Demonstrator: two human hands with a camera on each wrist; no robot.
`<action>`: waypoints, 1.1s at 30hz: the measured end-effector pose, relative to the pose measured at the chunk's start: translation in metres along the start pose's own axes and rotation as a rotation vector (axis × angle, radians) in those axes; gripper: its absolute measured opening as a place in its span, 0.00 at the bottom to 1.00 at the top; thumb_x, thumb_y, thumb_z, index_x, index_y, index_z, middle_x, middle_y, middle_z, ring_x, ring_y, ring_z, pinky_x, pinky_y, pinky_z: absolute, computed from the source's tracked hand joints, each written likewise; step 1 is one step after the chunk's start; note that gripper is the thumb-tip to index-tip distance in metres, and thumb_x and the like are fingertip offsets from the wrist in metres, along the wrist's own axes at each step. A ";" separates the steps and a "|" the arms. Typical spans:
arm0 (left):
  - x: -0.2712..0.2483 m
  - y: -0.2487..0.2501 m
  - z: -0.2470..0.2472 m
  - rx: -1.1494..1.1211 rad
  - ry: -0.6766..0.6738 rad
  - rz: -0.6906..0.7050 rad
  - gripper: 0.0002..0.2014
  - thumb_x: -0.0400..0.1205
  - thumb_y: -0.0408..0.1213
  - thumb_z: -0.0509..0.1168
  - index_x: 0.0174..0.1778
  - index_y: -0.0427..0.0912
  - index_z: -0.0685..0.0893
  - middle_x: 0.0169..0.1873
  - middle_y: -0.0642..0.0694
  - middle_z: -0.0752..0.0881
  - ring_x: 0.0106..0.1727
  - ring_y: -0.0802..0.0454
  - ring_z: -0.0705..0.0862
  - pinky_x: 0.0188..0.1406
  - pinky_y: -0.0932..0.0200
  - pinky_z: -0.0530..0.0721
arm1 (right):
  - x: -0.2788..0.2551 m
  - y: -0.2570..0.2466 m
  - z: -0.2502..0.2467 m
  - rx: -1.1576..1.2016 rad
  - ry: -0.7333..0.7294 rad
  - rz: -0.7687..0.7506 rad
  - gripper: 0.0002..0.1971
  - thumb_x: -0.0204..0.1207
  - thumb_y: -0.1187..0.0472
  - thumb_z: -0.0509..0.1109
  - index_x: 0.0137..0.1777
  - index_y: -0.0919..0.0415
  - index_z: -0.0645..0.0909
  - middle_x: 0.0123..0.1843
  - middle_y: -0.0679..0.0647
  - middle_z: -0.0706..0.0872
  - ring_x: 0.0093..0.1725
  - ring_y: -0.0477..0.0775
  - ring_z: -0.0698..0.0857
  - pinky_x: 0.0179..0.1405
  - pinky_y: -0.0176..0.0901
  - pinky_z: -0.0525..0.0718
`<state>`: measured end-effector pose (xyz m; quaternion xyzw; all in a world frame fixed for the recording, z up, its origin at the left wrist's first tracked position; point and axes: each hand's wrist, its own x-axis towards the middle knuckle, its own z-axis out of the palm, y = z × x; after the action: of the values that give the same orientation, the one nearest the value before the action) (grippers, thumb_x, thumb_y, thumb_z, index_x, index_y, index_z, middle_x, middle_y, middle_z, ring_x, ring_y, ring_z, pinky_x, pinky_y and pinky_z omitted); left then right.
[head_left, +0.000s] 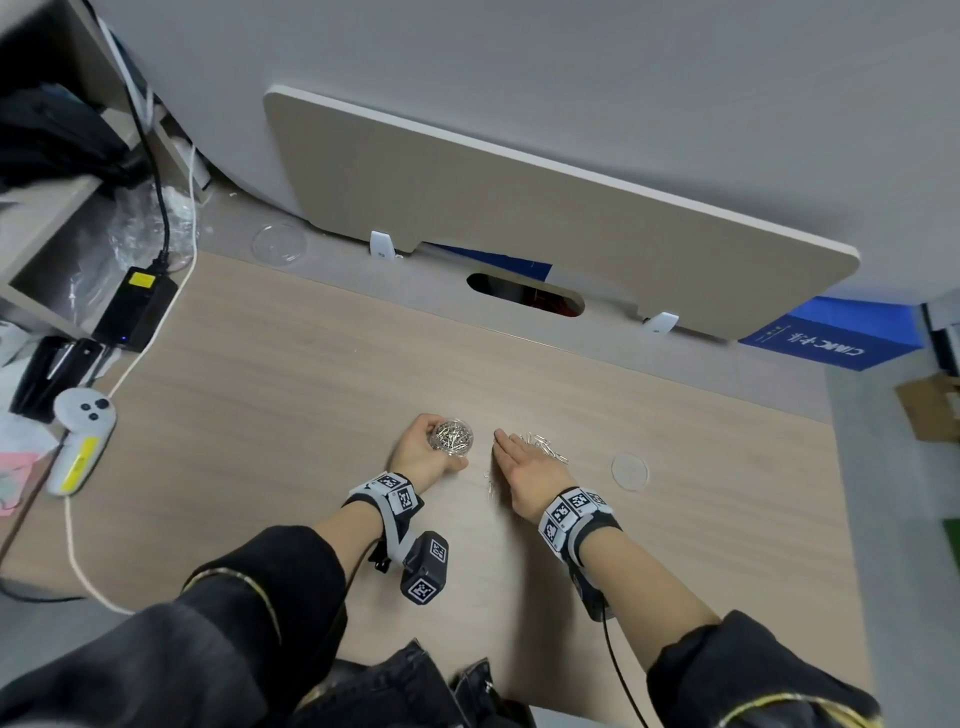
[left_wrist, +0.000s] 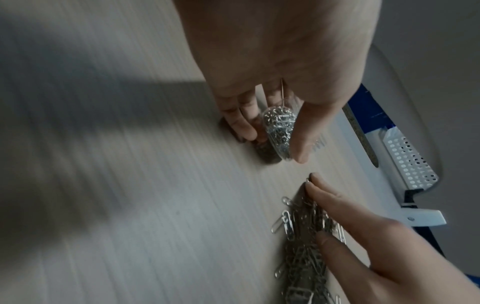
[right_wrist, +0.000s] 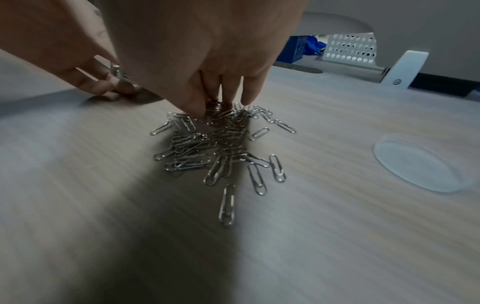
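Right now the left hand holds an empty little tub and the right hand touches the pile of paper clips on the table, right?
Not quite. The little tub in the left hand is not empty: the left wrist view shows it full of clips. The right hand does touch the pile of paper clips on the table.

My right hand (right_wrist: 197, 51) points down with straight fingers, tips touching the far edge of the paper clip pile (right_wrist: 213, 148); a clear lid (right_wrist: 415, 162) lies to its right on the table (right_wrist: 337, 226)
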<state>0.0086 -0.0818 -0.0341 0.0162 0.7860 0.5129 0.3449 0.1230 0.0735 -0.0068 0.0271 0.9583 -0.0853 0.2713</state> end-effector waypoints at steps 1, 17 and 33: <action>-0.001 0.000 0.005 0.008 -0.021 0.000 0.30 0.57 0.28 0.82 0.53 0.46 0.78 0.50 0.49 0.83 0.51 0.51 0.81 0.60 0.58 0.77 | -0.003 0.003 0.001 -0.010 -0.013 0.012 0.37 0.76 0.65 0.58 0.84 0.63 0.48 0.87 0.56 0.46 0.85 0.57 0.51 0.85 0.49 0.49; -0.017 0.001 0.029 -0.072 -0.151 -0.033 0.28 0.59 0.21 0.80 0.51 0.43 0.77 0.47 0.44 0.84 0.47 0.51 0.82 0.49 0.63 0.79 | -0.027 0.021 0.034 0.111 0.042 0.077 0.41 0.74 0.55 0.61 0.85 0.60 0.47 0.87 0.56 0.45 0.86 0.56 0.48 0.85 0.48 0.52; -0.008 -0.001 0.011 0.023 0.049 -0.028 0.29 0.58 0.32 0.83 0.52 0.48 0.77 0.45 0.54 0.82 0.52 0.50 0.83 0.60 0.57 0.80 | -0.030 0.003 0.045 -0.057 0.036 -0.086 0.38 0.77 0.41 0.49 0.83 0.62 0.57 0.85 0.59 0.58 0.82 0.63 0.63 0.78 0.64 0.65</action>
<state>0.0214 -0.0763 -0.0337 -0.0035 0.8002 0.4992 0.3323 0.1723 0.0680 -0.0292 -0.0205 0.9654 -0.0690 0.2506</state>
